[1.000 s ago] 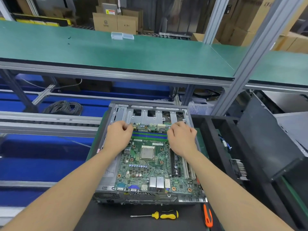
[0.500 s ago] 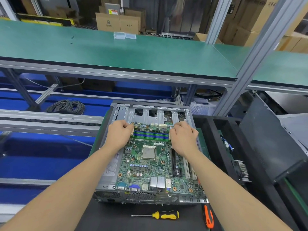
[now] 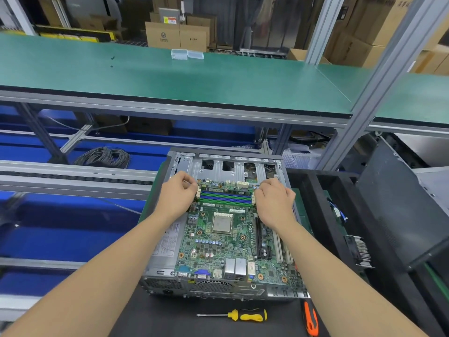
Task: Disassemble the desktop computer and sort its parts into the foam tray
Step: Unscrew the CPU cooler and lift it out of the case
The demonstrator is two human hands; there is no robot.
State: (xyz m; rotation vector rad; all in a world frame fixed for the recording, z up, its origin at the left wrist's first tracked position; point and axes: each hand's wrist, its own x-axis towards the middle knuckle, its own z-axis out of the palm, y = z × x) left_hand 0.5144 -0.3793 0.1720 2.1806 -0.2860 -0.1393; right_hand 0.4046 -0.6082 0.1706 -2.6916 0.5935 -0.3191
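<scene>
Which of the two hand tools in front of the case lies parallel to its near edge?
The yellow-handled screwdriver; its shaft points left along the case. The orange-handled tool at the right lies lengthwise, pointing away from the person.

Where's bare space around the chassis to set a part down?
Free: the green bench top behind the chassis, mostly bare up to the clear boxes at its far edge; the black mat left of the yellow screwdriver. Crowded: mat right of it, orange-handled tool; motherboard, left hand and right hand at the memory slots; foam tray already holds parts.
</scene>
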